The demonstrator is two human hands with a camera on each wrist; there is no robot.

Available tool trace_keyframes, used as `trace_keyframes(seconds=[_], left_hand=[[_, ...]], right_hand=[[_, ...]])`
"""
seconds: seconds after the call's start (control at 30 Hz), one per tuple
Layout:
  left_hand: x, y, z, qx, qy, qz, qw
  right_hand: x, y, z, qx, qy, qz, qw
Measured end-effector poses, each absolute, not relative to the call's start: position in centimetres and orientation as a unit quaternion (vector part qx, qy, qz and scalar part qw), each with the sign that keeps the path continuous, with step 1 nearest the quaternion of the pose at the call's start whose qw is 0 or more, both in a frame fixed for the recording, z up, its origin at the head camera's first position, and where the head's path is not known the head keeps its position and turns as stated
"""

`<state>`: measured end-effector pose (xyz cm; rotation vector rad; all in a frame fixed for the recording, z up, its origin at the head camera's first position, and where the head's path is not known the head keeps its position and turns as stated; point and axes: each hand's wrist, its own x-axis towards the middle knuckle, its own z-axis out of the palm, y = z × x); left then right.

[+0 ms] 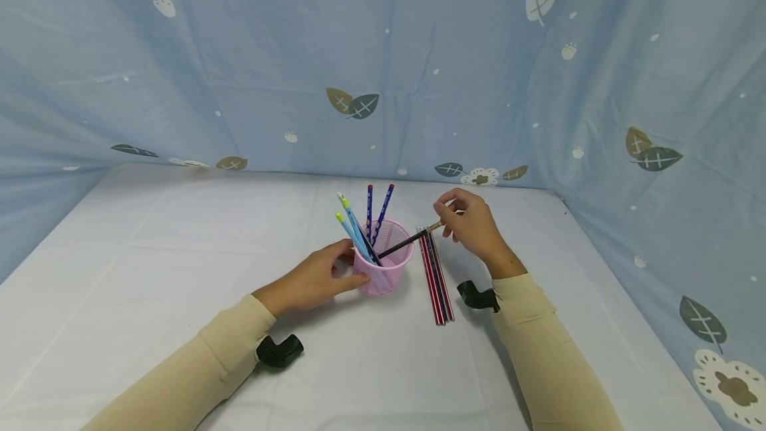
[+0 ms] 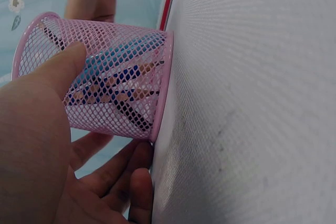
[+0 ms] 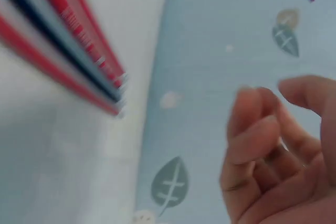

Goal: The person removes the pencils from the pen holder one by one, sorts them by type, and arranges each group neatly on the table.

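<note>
A pink mesh pencil cup point(image 1: 385, 279) stands upright on the table. My left hand point(image 1: 317, 278) holds its left side, thumb on the near wall and fingers behind and low in the left wrist view. Inside are light blue pencils point(image 1: 354, 235), two dark blue patterned pencils point(image 1: 383, 213) and a dark pencil near the front. Another dark pencil point(image 1: 402, 243) leans over the right rim, its outer end pale brown. My right hand point(image 1: 475, 226) is just beyond that end; in the right wrist view its fingers are loosely curled, thumb apart, nothing between them.
Red striped pencils point(image 1: 431, 278) and a dark one lie side by side on the white table point(image 1: 179, 251), right of the cup. Behind the table hangs a blue leaf-print curtain point(image 1: 239, 52). A black wrist device point(image 1: 280, 351) is at the left cuff, another point(image 1: 477, 296) at the right.
</note>
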<state>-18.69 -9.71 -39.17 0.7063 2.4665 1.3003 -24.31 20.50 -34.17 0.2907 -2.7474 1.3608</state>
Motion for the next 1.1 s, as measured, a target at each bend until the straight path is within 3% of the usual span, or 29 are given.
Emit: trace_keyframes(seconds=[0.27, 0.63, 0.77, 1.1], left_hand=[[-18.7, -9.7, -39.2, 0.245, 0.849, 0.449, 0.131], [-18.7, -9.6, -39.3, 0.241, 0.853, 0.443, 0.132], [-18.8, -9.7, -39.5, 0.244, 0.854, 0.44, 0.13], [-18.9, -9.6, -39.7, 0.244, 0.855, 0.44, 0.124]], right_hand=[[-22.6, 18.9, -31.9, 0.108, -0.842, 0.51, 0.142], [-20.0, 16.7, -29.6, 0.16, -0.791, 0.538, 0.245], [-19.0, 15.4, -29.0, 0.2, -0.78, 0.538, 0.25], [-18.6, 11.5, -28.5, 0.234, -0.773, 0.559, 0.189]])
